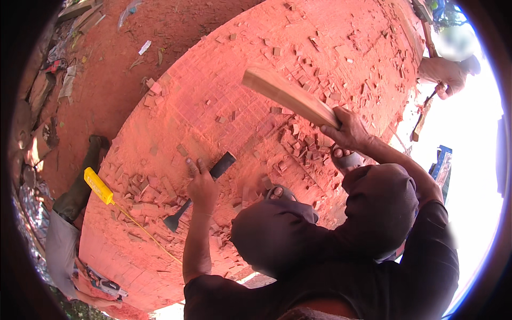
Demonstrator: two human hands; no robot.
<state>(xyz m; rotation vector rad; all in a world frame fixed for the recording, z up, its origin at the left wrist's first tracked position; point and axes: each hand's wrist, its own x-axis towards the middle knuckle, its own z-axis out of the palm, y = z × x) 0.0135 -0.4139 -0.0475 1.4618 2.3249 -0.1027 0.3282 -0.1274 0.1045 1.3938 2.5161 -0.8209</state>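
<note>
STEP: apparently chipping the wooden slab (186,80) | Left hand (203,189): over chisel (223,165), two fingers extended, grip hidden, cannot tell | Right hand (349,129): gripping wooden bat (290,96) by one end, over slab | NEXT: likely requires firm chisel hold, blade seated.

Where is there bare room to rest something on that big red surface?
Mostly bare: the dusty scored patch between the left hand, the wooden bat and the surface's curved edge; another lies left of the yellow cord. Crowded: wood chips heap between the bat and the feet, and lie thick left of the chisel.
</note>
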